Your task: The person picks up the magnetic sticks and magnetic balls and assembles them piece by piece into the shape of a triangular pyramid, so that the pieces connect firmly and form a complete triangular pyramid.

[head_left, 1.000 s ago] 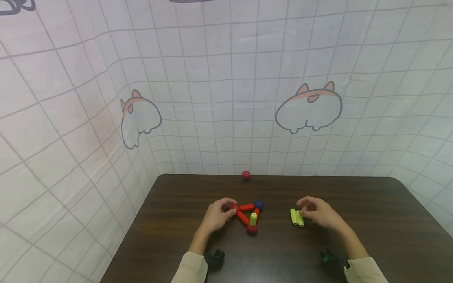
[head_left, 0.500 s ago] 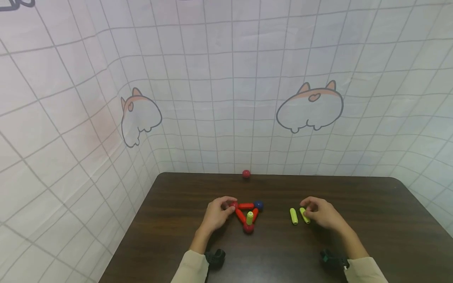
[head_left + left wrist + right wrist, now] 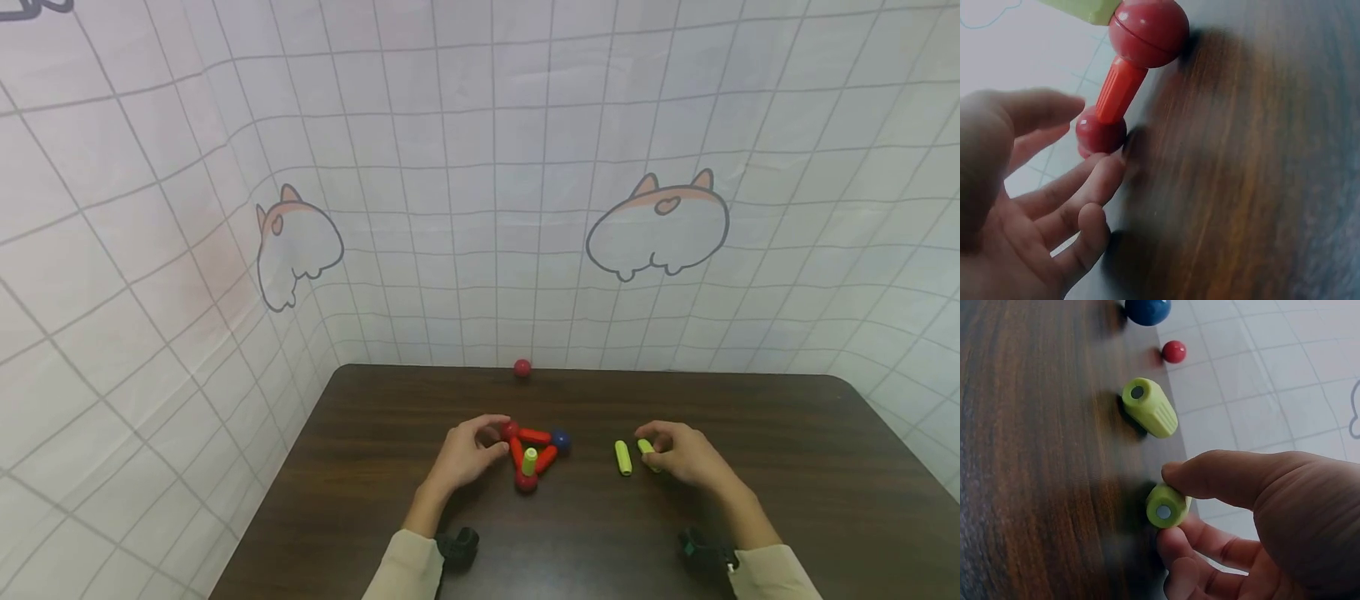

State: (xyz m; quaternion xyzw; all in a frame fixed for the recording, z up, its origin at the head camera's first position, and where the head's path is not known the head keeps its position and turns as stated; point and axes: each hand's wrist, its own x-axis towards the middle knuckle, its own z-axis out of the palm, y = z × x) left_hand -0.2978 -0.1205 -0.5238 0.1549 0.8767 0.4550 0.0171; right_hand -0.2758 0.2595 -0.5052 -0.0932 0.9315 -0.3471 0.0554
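A triangle of red magnetic rods [image 3: 534, 436] and balls lies on the table, with a blue ball [image 3: 560, 441] at its right corner. One yellow-green rod [image 3: 529, 461] stands up from the front red ball [image 3: 526, 482]. Beside the far-left red ball [image 3: 510, 430] is my left hand [image 3: 467, 452], thumb and fingers loosely spread about it; contact is hard to judge. My right hand [image 3: 686, 454] pinches a yellow-green magnetic rod [image 3: 1165, 509] between thumb and finger, at the tabletop. A second yellow-green rod [image 3: 623, 458] lies just left of it.
A lone red ball [image 3: 522, 367] sits at the table's back edge. Behind the dark wooden table [image 3: 577, 542] hangs a white gridded cloth [image 3: 465, 208] with corgi drawings. Dark straps with wrist cameras [image 3: 459, 547] are on both wrists.
The triangle has turned, its far-left ball and blue ball shifting right as my left hand moved right. My right hand has drawn one yellow-green rod away from the other.
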